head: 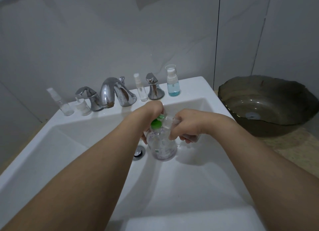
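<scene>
The white sink (pixel 189 187) fills the frame from 6 to 12 o'clock, and the work is done over its basin, presumably so that any spill runs to the drain plug (pixel 139 153) rather than onto the counter; the dark glass bowl (pixel 284 99) sits at 3 o'clock, well apart and untouched. The chrome faucet (pixel 110 91) stands at 11 o'clock on the back ledge, not running as far as I can see.

At the centre, the left hand (pixel 150 111) is curled round the upper part of the large clear bottle (pixel 163 148), base towards 6 o'clock and neck towards 12; the grip sits high, probably to steer the mouth. The right hand (pixel 188 123), just beside it at 3 o'clock, is clamped on a small clear container (pixel 193 137), held close against the bottle's neck, which suggests liquid is being passed from one to the other; whether anything flows I cannot tell.

The blue spray bottle (pixel 173 85) waits on the ledge at 1 o'clock; a slim clear spray bottle (pixel 140 91) stands at 12, and a tall clear spray bottle (pixel 60 103) at 10, likely lined up for their turn. The green cap (pixel 156 123) stays on the bottle's neck between the hands; it looks flipped open, so nothing needs setting down.
</scene>
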The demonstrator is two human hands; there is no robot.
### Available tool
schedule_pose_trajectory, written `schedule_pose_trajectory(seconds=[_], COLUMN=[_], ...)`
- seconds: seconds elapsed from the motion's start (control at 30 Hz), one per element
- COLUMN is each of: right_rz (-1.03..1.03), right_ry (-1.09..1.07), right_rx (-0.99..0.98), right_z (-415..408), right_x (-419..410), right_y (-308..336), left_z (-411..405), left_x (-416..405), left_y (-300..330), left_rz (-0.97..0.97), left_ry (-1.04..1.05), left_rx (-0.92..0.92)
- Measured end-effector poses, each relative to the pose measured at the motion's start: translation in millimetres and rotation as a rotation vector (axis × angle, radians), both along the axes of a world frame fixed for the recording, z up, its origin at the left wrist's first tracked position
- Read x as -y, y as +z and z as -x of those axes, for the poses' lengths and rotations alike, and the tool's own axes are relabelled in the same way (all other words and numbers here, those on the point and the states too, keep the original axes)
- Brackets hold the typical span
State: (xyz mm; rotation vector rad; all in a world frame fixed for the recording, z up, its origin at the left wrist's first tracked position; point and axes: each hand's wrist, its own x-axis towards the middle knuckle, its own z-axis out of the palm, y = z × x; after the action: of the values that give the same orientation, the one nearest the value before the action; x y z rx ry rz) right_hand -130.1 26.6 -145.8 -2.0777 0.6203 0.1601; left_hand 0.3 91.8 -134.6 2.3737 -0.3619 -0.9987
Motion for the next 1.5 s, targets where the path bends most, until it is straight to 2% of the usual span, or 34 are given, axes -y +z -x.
schedule_pose_trajectory(seconds=[0.5, 0.83, 0.93, 1.2, 1.5], right_rz=[0.017, 0.069, 0.057, 0.022, 0.018], right_ry=[0.021, -0.046, -0.047, 0.007, -0.004], right_rx=[0.02, 0.118, 0.109, 0.018, 0.009], right_z=[0.3, 4.1, 3.4, 1.0, -0.2], right_x=[0.0, -3.9, -3.3, -1.9, -1.1], right_y=[-0.1, 8.3, 7.7, 1.2, 2.1], left_z=[-4.6, -6.1, -3.7, 3.1, 5.6], left_x=[1.7, -4.1, -3.6, -1.4, -0.6], left_y=[-2.8, 28.6, 24.0, 4.7, 5.4], left_rz=[-0.007, -0.035, -0.074, -0.011, 0.028], left_ry=[-0.003, -0.029, -0.048, 0.018, 0.042], left_rx=[-0.032, -0.244, -0.22, -0.028, -0.023])
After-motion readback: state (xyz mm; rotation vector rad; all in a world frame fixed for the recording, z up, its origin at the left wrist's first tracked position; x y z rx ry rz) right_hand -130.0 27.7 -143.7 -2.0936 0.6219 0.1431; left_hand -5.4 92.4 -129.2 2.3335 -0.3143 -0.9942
